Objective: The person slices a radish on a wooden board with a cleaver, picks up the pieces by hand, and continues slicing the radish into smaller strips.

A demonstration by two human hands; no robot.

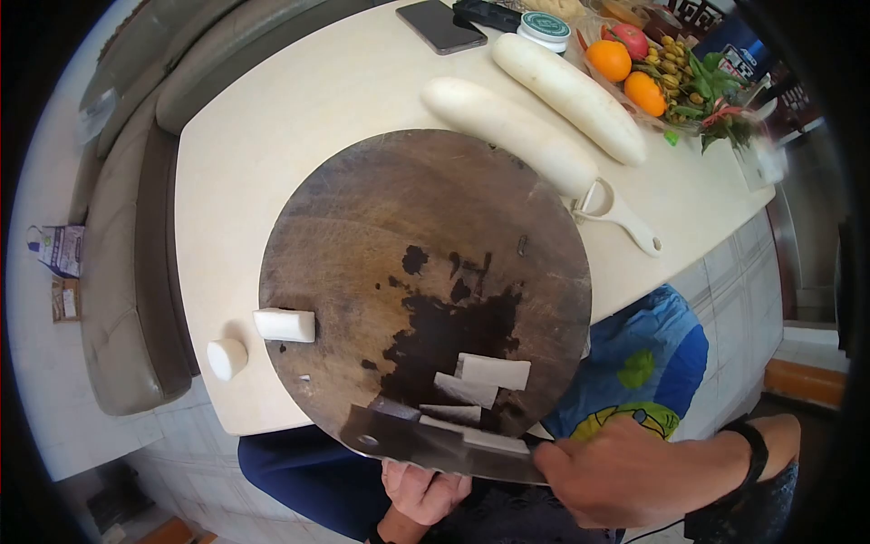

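My right hand (pixel 607 476) is closed around the handle of a cleaver (pixel 408 446). Its wide blade lies tilted along the near edge of a round wooden chopping board (pixel 362 208). Just below the blade, my left hand (pixel 421 490) has curled fingers, their tips hidden by the steel; what they hold, if anything, is not visible. Several flat white radish slices (pixel 494 372) lie on the wet, dark part of the board beside the blade, some overlapping. A white radish block (pixel 285 325) rests at the board's left edge, and a short round radish piece (pixel 227 359) stands on the table.
Two whole white radishes (pixel 571 100) lie behind the board, with a white peeler (pixel 621 213) to their right. Oranges (pixel 608 61) and other fruit fill the far right corner. A phone (pixel 441 25) and a round tin (pixel 545 30) are at the back. A blue bag (pixel 634 354) hangs at right.
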